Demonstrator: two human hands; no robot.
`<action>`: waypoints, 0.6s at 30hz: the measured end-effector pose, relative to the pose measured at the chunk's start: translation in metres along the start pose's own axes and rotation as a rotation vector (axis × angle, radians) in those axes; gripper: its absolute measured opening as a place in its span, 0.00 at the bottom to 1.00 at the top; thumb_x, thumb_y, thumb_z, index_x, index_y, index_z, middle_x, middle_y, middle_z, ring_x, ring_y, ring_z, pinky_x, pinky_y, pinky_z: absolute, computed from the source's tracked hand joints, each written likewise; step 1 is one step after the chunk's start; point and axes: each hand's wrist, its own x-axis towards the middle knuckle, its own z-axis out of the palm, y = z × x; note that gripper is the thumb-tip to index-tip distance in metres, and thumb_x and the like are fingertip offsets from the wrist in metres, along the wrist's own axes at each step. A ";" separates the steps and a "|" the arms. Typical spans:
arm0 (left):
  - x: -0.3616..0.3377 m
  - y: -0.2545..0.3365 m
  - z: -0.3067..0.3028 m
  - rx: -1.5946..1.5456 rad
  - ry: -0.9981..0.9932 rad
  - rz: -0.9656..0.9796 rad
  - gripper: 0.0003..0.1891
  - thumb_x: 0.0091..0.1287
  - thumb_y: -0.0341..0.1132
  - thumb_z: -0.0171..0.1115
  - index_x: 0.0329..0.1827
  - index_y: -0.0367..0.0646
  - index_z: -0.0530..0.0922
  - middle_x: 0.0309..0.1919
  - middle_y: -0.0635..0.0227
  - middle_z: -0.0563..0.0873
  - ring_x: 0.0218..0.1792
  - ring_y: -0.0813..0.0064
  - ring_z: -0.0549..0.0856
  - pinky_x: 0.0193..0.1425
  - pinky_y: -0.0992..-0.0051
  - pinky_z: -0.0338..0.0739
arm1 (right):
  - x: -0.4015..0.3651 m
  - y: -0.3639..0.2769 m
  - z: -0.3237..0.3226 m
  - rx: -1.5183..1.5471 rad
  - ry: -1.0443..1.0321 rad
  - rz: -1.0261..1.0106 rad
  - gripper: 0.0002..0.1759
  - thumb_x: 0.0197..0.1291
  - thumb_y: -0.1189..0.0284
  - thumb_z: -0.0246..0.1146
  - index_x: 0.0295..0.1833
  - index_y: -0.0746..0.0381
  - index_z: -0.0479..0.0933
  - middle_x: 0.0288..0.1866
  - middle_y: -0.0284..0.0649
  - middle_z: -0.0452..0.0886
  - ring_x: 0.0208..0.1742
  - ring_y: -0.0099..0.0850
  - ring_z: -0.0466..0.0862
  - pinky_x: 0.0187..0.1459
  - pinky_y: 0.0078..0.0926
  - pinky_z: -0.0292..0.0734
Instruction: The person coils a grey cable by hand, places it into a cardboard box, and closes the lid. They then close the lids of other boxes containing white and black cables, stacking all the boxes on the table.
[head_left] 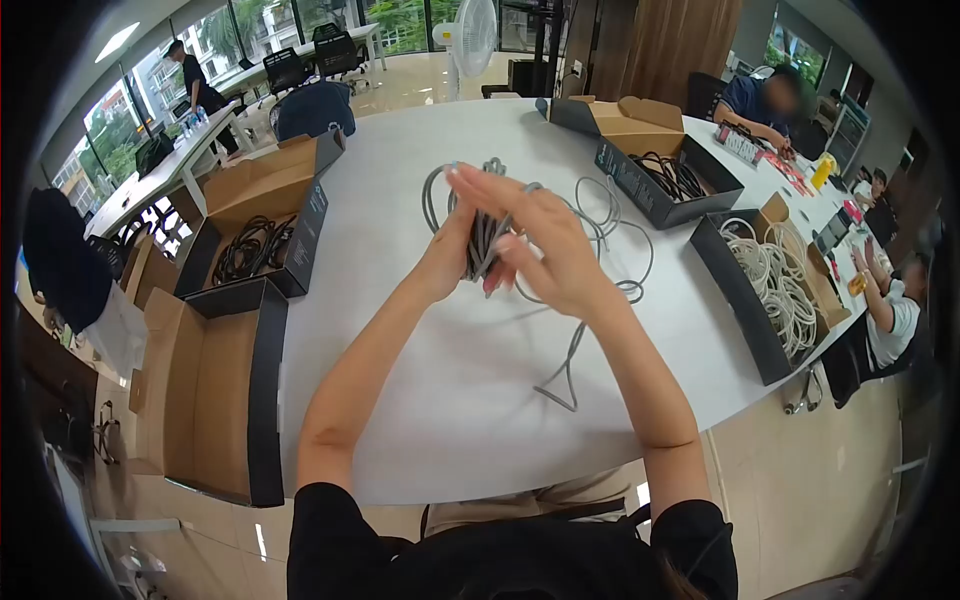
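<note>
While both forearms reach in from the near side of a white table (pixel 400 425), the left hand (pixel 446 250) and right hand (pixel 552 242) meet over its middle with a bundled grey cable (pixel 483 240) between them. The bundle's long axis runs roughly near to far, so it lies just right of the left palm and just left of the right; both hands touch it, and neither is clearly nearer. The left hand curls around its left side and holds it, most fingers hidden behind the strands. The right hand is partly open, its fingers stretched leftward across the far part (how firmly it grips, I cannot tell). Loose cable spreads in wide loops to the right, with one length trailing nearer. At the right stands a box (pixel 738 300) of white cables (pixel 775 285).
</note>
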 end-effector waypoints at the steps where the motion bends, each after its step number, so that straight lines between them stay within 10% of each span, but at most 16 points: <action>1: -0.002 0.005 -0.001 -0.032 -0.097 -0.033 0.29 0.56 0.62 0.58 0.43 0.43 0.71 0.14 0.69 0.75 0.11 0.78 0.72 0.16 0.80 0.66 | 0.001 0.004 -0.004 0.090 0.009 -0.002 0.22 0.68 0.60 0.48 0.61 0.58 0.71 0.61 0.47 0.72 0.42 0.39 0.80 0.48 0.33 0.73; 7: -0.006 0.025 0.004 0.382 -0.325 -0.102 0.12 0.61 0.35 0.58 0.40 0.36 0.71 0.09 0.75 0.69 0.08 0.84 0.67 0.14 0.83 0.60 | -0.003 0.013 -0.034 0.635 -0.021 0.211 0.22 0.69 0.61 0.44 0.53 0.67 0.75 0.44 0.44 0.83 0.41 0.27 0.84 0.33 0.17 0.77; 10: -0.009 0.029 0.007 0.245 -0.261 -0.132 0.12 0.62 0.36 0.56 0.40 0.34 0.71 0.08 0.77 0.67 0.07 0.85 0.65 0.13 0.83 0.58 | -0.004 0.009 -0.055 0.596 0.035 0.356 0.18 0.68 0.66 0.48 0.52 0.68 0.75 0.32 0.41 0.85 0.38 0.25 0.85 0.34 0.16 0.77; 18: -0.017 0.054 -0.025 -0.045 -0.436 0.001 0.22 0.68 0.47 0.49 0.40 0.29 0.65 0.05 0.78 0.67 0.03 0.89 0.63 0.11 0.85 0.55 | -0.013 0.050 -0.040 0.050 -0.234 0.401 0.18 0.55 0.81 0.58 0.52 0.58 0.77 0.51 0.35 0.81 0.51 0.33 0.80 0.55 0.33 0.73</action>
